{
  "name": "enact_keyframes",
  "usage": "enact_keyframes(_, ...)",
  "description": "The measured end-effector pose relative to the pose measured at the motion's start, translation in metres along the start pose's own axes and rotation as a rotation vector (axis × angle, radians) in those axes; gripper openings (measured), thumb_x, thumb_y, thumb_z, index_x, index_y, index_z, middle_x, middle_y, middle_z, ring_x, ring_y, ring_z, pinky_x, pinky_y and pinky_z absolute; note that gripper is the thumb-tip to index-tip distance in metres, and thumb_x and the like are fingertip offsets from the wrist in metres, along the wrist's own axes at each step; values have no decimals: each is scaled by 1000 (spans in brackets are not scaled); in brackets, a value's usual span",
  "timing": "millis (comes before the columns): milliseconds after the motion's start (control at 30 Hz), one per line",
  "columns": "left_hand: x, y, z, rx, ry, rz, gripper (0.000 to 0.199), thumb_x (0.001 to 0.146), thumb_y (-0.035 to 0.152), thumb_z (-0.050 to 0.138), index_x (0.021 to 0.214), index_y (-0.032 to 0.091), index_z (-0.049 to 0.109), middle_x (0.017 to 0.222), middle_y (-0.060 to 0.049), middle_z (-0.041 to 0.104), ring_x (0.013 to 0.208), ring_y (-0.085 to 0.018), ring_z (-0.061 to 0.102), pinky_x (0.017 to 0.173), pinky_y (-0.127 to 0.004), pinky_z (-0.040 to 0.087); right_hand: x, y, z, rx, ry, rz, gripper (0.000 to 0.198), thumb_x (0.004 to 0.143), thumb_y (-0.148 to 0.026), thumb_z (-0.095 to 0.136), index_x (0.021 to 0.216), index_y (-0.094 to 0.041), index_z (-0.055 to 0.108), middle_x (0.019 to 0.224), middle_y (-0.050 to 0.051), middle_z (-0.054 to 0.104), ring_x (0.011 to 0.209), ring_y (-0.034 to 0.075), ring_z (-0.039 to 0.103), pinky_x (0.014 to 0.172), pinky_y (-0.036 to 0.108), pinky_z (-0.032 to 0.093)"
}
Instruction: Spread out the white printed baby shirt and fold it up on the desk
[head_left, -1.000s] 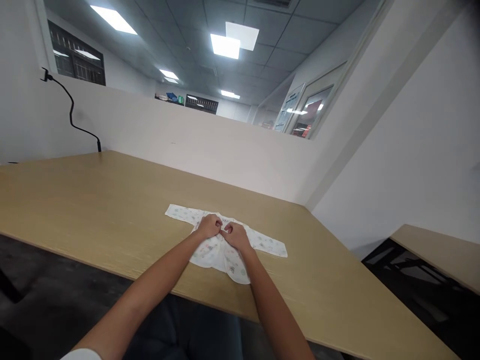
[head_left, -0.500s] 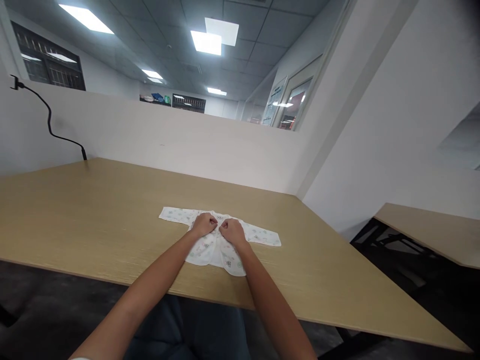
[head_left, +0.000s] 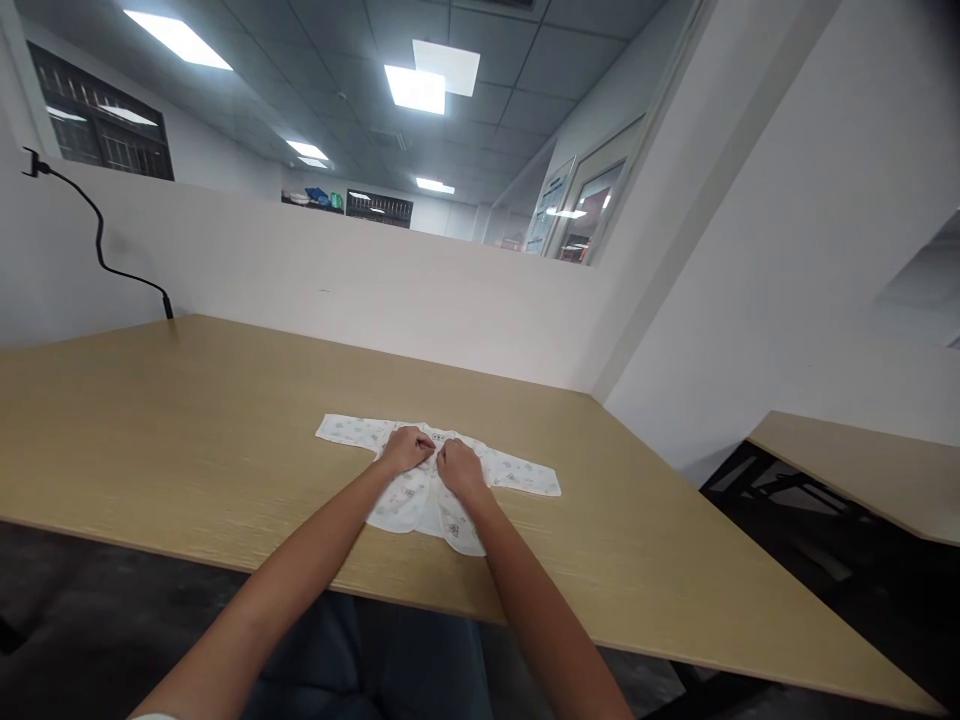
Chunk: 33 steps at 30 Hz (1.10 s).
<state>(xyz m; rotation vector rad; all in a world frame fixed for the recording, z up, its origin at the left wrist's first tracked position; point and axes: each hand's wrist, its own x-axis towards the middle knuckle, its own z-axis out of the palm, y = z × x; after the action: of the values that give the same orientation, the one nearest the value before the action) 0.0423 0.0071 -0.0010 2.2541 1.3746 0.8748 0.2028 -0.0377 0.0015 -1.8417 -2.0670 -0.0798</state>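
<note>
A small white baby shirt [head_left: 407, 506] with a faint print lies spread on the wooden table [head_left: 225, 430], sleeves stretched out to both sides and its front parted toward the lower hem. My left hand [head_left: 407, 449] is closed at the left front edge near the collar, fingers pinched on the cloth. Close beside it, my right hand [head_left: 460, 467] is curled over the right front edge, its fingertips partly hidden. A narrow gap separates the two hands, with the neck label showing just above them.
A black flexible phone-holder arm [head_left: 100, 235] rises at the table's far left corner. Behind the table runs a low white partition [head_left: 375, 290]. Another table [head_left: 862, 465] stands to the right, beyond a white wall. My legs are under the near edge.
My right hand has shifted slightly left, nearer the left one, and its fingers have turned a little downward. The left hand and the shirt are nearly unchanged.
</note>
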Motion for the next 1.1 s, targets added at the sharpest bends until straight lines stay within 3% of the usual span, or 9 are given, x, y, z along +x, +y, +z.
enact_keyframes(167, -2, 6, -1, 92, 37, -48, 16, 82, 33, 70, 91, 26, 82, 94, -3, 78, 101, -24, 66, 96, -35, 43, 9, 14, 11, 225, 98, -39, 20, 97, -21, 46, 89, -17, 63, 95, 10, 69, 91, 20, 61, 80, 28, 41)
enact_keyframes(333, -2, 8, 0, 97, 36, -59, 15, 82, 34, 70, 86, 24, 80, 97, -3, 78, 103, -25, 66, 98, -37, 42, 17, 19, 27, 408, 196, -69, 19, 95, -22, 47, 81, -19, 60, 87, 6, 67, 85, 18, 59, 77, 27, 41)
enact_keyframes(500, -1, 5, 1, 58, 11, -50, 17, 83, 35, 69, 85, 23, 80, 94, -2, 79, 97, -22, 68, 94, -34, 44, 19, 22, 35, 498, 150, -115, 18, 93, -23, 50, 83, -19, 65, 88, 7, 70, 86, 20, 61, 79, 29, 42)
enact_keyframes(667, 0, 0, 2, 25, 4, -48, 15, 81, 27, 70, 90, 24, 82, 95, -1, 79, 94, -21, 70, 93, -33, 45, 17, 25, 23, 608, 79, -132, 21, 90, -23, 53, 80, -18, 70, 86, 7, 72, 82, 20, 63, 78, 30, 44)
enact_keyframes(1100, -1, -1, 1, -1, 2, -45, 17, 76, 23, 68, 87, 22, 82, 92, -1, 79, 90, -19, 70, 92, -30, 46, 18, 30, 28, 630, 129, -89, 13, 75, -23, 61, 75, -18, 73, 77, 5, 70, 70, 17, 59, 68, 29, 45)
